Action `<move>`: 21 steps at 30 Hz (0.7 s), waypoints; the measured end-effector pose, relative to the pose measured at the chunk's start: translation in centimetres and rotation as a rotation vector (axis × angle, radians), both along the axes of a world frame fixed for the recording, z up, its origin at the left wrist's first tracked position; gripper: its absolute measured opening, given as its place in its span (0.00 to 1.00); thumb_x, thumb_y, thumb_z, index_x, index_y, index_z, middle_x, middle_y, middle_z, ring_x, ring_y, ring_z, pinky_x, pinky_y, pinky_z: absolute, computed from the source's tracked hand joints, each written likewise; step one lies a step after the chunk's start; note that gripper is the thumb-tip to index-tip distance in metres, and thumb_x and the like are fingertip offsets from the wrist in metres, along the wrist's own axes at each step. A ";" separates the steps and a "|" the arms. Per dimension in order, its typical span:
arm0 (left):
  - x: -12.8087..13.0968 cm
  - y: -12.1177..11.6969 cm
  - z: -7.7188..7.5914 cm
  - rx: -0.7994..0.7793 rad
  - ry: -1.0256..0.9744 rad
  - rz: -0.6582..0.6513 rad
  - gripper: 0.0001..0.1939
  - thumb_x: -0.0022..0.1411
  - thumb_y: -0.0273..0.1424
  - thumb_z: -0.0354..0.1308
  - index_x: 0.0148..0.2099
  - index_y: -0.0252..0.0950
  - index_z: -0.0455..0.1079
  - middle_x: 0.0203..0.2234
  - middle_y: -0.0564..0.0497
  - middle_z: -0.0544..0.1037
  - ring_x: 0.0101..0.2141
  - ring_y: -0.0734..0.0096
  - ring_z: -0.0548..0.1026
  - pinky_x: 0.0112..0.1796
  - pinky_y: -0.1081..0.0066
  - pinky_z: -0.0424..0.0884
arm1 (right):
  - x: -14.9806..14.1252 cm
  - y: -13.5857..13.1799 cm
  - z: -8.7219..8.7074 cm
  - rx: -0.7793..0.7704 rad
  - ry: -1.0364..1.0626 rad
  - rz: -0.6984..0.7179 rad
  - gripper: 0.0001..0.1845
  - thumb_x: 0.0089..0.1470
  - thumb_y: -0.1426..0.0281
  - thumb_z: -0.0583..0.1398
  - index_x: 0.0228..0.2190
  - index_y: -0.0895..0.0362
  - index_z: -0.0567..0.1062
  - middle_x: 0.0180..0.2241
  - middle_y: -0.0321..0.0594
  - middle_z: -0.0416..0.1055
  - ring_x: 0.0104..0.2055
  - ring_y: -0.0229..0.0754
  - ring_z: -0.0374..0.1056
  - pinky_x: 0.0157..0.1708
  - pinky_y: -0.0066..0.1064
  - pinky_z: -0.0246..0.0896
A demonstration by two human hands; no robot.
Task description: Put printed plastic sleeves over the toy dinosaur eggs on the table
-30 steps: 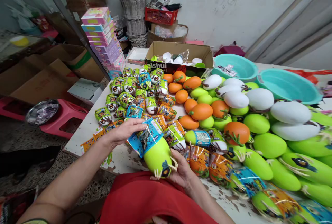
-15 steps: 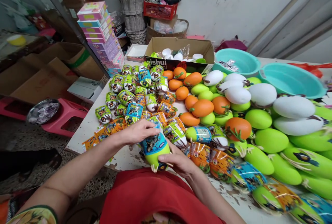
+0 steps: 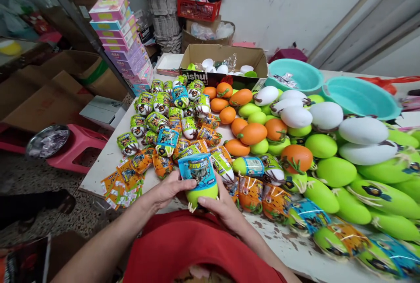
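Between my two hands is a green toy egg with a blue printed sleeve around its upper part. My left hand grips the sleeve's left side, thumb across the front. My right hand wraps the egg's lower right side, thumb near its base. Pale cord-like strands stick out at the bottom. Just beyond lie wrapped eggs, among them a blue-sleeved one and a green-and-white one. Flat orange sleeves lie left of my hands.
Unwrapped orange eggs, white eggs and green eggs cover the table's right side. Behind them stand a cardboard box and two turquoise basins. Stacked pink and purple boxes rise at the left; a pink stool holds a metal bowl.
My left hand has moved from the sleeve's top down to its left side. The sleeve's upper part now stands spread and faces me. The view has shifted slightly.
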State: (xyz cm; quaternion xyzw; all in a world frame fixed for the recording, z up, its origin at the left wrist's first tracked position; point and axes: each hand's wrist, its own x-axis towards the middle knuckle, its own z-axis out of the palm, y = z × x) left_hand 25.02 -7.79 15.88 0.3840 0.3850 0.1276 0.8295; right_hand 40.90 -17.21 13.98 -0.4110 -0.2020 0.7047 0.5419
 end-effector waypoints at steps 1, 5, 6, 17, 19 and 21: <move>0.0 0.0 0.2 -0.013 0.001 -0.026 0.25 0.51 0.38 0.67 0.52 0.36 0.71 0.41 0.46 0.80 0.40 0.61 0.76 0.46 0.63 0.68 | 0.0 -0.3 -0.1 0.012 -0.031 0.012 0.49 0.41 0.66 0.70 0.59 0.49 0.52 0.54 0.43 0.67 0.52 0.50 0.65 0.53 0.43 0.58; -0.2 0.4 0.6 -0.044 0.021 -0.163 0.26 0.51 0.38 0.66 0.52 0.36 0.72 0.41 0.46 0.80 0.41 0.59 0.76 0.46 0.62 0.68 | 0.6 -1.1 0.1 0.025 0.035 0.124 0.40 0.46 0.57 0.67 0.57 0.51 0.58 0.54 0.45 0.66 0.55 0.51 0.63 0.55 0.44 0.55; -0.3 0.4 0.5 -0.039 0.020 -0.189 0.27 0.51 0.38 0.66 0.53 0.36 0.71 0.42 0.46 0.79 0.42 0.58 0.76 0.46 0.62 0.68 | 0.8 -1.2 0.1 0.014 0.068 0.117 0.38 0.48 0.55 0.65 0.57 0.51 0.59 0.54 0.45 0.67 0.55 0.51 0.63 0.55 0.45 0.55; -1.8 -0.9 0.0 0.021 0.099 -0.245 0.31 0.53 0.44 0.63 0.56 0.35 0.67 0.37 0.45 0.79 0.33 0.64 0.75 0.31 0.71 0.69 | -0.1 -2.2 -0.7 -0.081 0.061 0.069 0.27 0.44 0.57 0.67 0.45 0.55 0.73 0.46 0.45 0.75 0.48 0.53 0.70 0.51 0.47 0.61; -1.9 -1.3 0.4 -0.018 0.012 -0.222 0.30 0.54 0.41 0.64 0.57 0.36 0.67 0.40 0.46 0.79 0.37 0.62 0.75 0.39 0.67 0.70 | 0.0 -2.6 -1.0 -0.073 0.023 0.102 0.28 0.44 0.56 0.67 0.45 0.55 0.73 0.47 0.46 0.74 0.49 0.53 0.70 0.51 0.47 0.60; -1.9 -1.6 0.7 -0.027 -0.048 -0.203 0.29 0.54 0.38 0.65 0.57 0.36 0.67 0.43 0.46 0.78 0.41 0.61 0.75 0.45 0.64 0.68 | 0.2 -2.9 -1.1 -0.064 -0.003 0.122 0.31 0.41 0.55 0.68 0.45 0.55 0.72 0.47 0.45 0.74 0.50 0.54 0.69 0.52 0.47 0.60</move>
